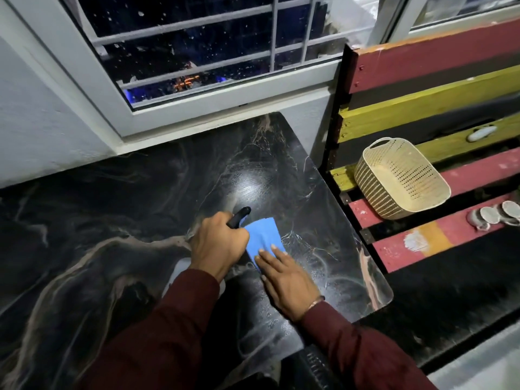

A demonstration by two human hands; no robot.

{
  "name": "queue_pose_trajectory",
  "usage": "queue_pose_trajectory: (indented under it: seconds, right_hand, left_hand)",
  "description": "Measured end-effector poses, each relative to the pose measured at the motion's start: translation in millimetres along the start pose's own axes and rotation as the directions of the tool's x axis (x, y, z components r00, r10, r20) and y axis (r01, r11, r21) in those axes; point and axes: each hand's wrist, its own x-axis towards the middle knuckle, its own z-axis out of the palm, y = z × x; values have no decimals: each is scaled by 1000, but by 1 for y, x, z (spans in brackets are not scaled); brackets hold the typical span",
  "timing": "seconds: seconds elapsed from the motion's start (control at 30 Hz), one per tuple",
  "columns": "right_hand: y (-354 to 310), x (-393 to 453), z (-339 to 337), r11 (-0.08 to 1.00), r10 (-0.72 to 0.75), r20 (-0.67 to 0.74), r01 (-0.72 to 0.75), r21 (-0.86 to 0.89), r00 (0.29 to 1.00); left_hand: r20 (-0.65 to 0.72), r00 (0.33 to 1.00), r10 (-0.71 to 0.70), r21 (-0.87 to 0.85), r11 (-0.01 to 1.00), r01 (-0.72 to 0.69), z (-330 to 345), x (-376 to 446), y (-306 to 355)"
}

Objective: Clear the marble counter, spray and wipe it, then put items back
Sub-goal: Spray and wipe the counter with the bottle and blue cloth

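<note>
Two hands work near the marble counter's (112, 209) right edge. Left hand (218, 243) grips the spray bottle (239, 216) ready to wet it; right hand (287, 277) presses flat-fingered on the blue cloth (261, 237) to wipe. Cream basket (399, 178) parked off-counter on the painted slats (439, 60), likely cleared.

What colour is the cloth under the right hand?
Blue. The cloth shows in the head view, pressed flat under the right hand.
</note>
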Motion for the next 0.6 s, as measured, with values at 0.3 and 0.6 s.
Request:
queue_pose_trajectory:
  seconds: [0.3, 0.6]
  right_hand:
    - [43, 89, -39, 866, 485, -84, -492, -92, 870]
    - [-5, 70, 3, 991, 132, 46, -130, -38, 990]
  left_hand:
    - [-10, 999, -48, 2, 999, 48, -16, -14, -27]
    - [-51, 986, -160, 51, 985, 162, -37, -17, -54]
